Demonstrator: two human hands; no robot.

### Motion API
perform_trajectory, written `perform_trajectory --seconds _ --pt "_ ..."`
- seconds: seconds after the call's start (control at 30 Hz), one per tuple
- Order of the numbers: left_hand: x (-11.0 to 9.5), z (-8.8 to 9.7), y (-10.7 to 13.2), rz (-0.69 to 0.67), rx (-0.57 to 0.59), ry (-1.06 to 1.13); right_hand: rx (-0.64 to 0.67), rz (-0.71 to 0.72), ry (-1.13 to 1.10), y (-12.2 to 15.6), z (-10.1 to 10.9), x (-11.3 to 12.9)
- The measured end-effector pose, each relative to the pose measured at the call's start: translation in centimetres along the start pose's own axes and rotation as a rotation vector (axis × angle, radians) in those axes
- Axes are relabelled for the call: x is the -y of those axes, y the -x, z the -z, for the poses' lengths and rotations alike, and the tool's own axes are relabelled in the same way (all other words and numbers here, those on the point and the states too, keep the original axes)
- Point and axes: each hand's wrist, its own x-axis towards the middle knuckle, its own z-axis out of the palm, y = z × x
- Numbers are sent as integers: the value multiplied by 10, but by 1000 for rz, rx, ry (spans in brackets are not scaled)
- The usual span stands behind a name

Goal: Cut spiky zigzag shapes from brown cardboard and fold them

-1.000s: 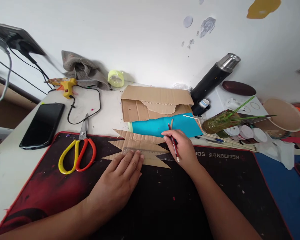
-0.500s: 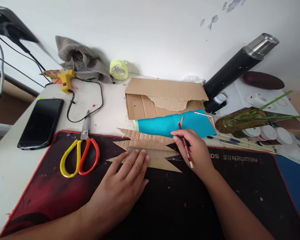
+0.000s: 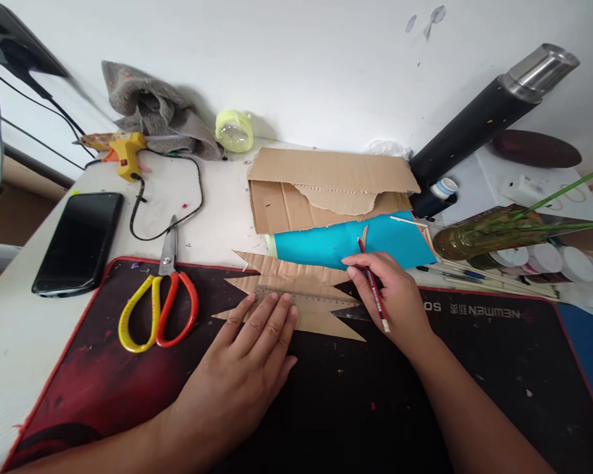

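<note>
Only the view has shifted: the left hand (image 3: 250, 359), fingers extended, still presses the clear plastic ruler (image 3: 321, 301) on the jagged brown cardboard piece (image 3: 326, 324) at its 7 o'clock, apparently keeping alignment. At 3 o'clock, the right hand (image 3: 398, 299) pinches a red-and-black pencil (image 3: 374, 288).

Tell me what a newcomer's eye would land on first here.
Probably the big scissors at the left, with one yellow and one orange-red handle, and the bright blue sheet beyond the spiky cardboard. Next, in the middle, the left grip rests on a clear ruler over that cardboard, while the right grip holds a red-and-black pencil.
</note>
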Motion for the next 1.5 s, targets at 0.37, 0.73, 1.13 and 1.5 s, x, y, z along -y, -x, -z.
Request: perform_trajectory --seconds 0.37,0.73,1.13,1.5 --pt "0 -1 -1 -4 -1 10 -4 -2 10 0 -1 0" --pt "1 -1 0 1 -11 27 -9 -1 11 1 -1 -2" --pt "1 -2 1 2 1 38 -9 -2 11 1 0 0" --pt "1 -2 1 15 5 52 -3 -3 18 1 -1 0"
